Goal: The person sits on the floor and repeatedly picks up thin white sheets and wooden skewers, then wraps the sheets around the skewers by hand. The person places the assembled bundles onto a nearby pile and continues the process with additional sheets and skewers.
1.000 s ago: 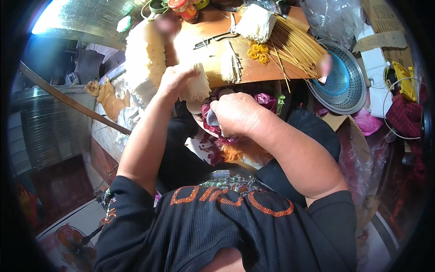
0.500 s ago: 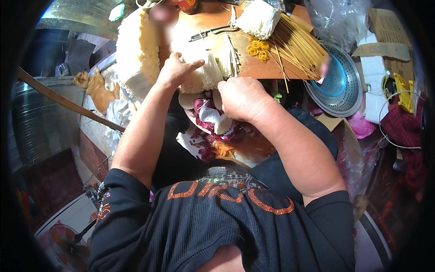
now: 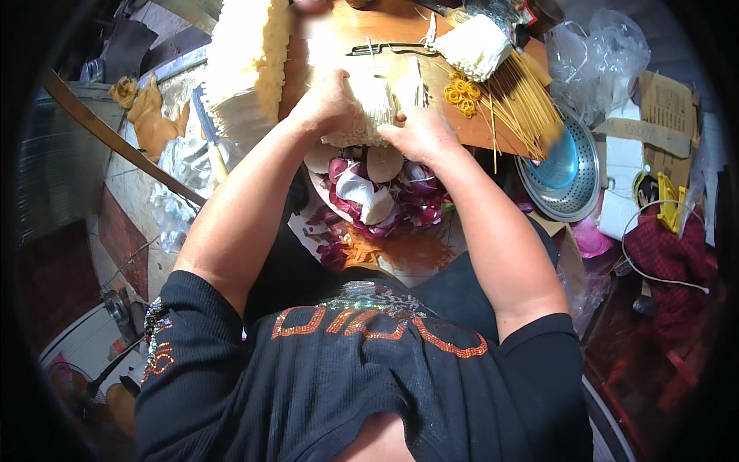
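Note:
A row of white enoki mushrooms [image 3: 369, 100] lies at the near edge of the brown board [image 3: 493, 127], their small caps toward me. My left hand [image 3: 327, 104] is closed on the row's left end, fingers mostly hidden behind the back of the hand. At the right end my right hand [image 3: 427, 135] is bent in a pinch, with thumb and forefinger close to the mushrooms; what it holds is too small to make out. A few loose enoki stems [image 3: 412, 81] lie just beyond it. Further right are yellow rubber bands [image 3: 462, 92] and a fan of thin bamboo skewers [image 3: 523, 104].
A tall stack of enoki mushrooms [image 3: 246, 69] stands at the left, another white bundle [image 3: 473, 46] at the back right. A black narrow tool [image 3: 389, 48] lies behind the row. Red onions [image 3: 354, 196] sit below the board's edge. A metal colander [image 3: 581, 173] stands at the right.
My left hand has gone from spread fingers to closing on the mushrooms. My right hand has turned, its thumb now along the row's end. The whole view has shifted slightly.

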Action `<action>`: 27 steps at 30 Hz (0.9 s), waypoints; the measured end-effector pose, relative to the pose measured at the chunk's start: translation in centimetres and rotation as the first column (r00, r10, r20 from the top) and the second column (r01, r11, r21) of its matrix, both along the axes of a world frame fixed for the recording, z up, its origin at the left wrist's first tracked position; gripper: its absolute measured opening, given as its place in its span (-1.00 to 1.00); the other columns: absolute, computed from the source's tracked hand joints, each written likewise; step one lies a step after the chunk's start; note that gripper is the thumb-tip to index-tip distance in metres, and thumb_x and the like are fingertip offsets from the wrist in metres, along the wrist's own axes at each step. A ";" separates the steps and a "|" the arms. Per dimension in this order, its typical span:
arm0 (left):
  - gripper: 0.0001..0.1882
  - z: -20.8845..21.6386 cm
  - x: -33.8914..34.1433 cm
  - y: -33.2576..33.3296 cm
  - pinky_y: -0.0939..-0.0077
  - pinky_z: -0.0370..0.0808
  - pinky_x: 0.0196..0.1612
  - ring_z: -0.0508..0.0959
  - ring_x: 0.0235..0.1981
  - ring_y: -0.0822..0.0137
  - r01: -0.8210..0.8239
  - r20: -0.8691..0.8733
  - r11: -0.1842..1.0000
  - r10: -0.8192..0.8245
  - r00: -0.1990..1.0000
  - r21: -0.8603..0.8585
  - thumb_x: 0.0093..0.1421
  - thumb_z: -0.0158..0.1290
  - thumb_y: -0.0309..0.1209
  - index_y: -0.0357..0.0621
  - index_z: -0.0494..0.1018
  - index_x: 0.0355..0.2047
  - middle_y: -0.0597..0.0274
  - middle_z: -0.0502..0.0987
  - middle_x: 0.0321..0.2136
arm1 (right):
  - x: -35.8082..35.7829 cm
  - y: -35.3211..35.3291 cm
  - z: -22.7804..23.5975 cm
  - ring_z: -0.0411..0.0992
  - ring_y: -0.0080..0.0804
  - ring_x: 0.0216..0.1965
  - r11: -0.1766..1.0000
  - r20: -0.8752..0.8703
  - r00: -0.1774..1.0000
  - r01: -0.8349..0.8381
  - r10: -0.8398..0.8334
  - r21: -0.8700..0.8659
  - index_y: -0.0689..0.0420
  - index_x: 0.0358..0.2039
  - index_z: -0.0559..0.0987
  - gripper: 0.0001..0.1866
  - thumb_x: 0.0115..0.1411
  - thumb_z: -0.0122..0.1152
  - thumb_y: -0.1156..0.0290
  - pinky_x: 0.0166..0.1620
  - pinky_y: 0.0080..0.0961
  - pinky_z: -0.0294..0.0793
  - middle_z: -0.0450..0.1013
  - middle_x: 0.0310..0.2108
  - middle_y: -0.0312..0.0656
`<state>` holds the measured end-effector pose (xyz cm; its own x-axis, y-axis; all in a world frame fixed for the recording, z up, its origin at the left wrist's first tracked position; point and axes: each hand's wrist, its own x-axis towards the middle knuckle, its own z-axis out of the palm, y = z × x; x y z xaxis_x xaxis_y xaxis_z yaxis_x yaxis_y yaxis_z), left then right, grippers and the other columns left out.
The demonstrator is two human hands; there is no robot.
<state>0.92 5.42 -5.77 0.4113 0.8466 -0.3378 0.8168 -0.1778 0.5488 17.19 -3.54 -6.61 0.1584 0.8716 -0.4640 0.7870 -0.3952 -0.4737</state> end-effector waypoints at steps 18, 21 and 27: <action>-0.06 -0.1 -1.1 0.0 0.28 0.42 0.06 0.49 -0.01 -0.10 0.086 -0.018 0.996 -0.085 0.996 0.032 -0.17 0.31 -0.19 -0.37 0.15 0.16 -0.33 0.43 -0.04 | -2.4 2.9 -1.8 0.53 -0.01 -0.20 0.992 0.098 0.990 -0.089 0.098 -0.089 0.22 -0.34 0.64 -0.59 -0.03 0.09 0.15 -0.11 -0.23 0.49 0.54 -0.32 0.12; -0.07 -0.1 -0.2 -0.3 0.26 0.42 0.06 0.48 -0.01 -0.11 0.103 -0.078 0.993 -0.098 0.992 0.066 -0.17 0.30 -0.22 -0.38 0.14 0.16 -0.35 0.42 -0.05 | -1.5 2.8 -3.0 0.53 0.01 -0.22 0.988 0.114 0.981 -0.155 0.157 -0.029 0.22 -0.36 0.64 -0.61 -0.03 0.08 0.17 -0.11 -0.22 0.49 0.54 -0.34 0.12; -0.20 -0.8 -0.2 -0.4 0.18 0.44 0.01 0.49 -0.06 -0.16 0.095 -0.083 0.990 -0.086 0.993 0.109 -0.13 0.21 -0.32 -0.34 0.17 0.11 -0.36 0.44 -0.11 | -1.3 3.1 -1.6 0.53 -0.07 -0.17 0.969 0.132 0.963 -0.220 0.233 -0.112 0.15 -0.27 0.64 -0.62 0.02 0.08 0.16 -0.06 -0.25 0.48 0.55 -0.25 0.05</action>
<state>0.76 5.02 -6.60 0.4640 0.8416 -0.2766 0.8341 -0.3099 0.4563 15.86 -0.43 -8.19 0.0325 0.8451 -0.5336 0.9178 -0.2366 -0.3189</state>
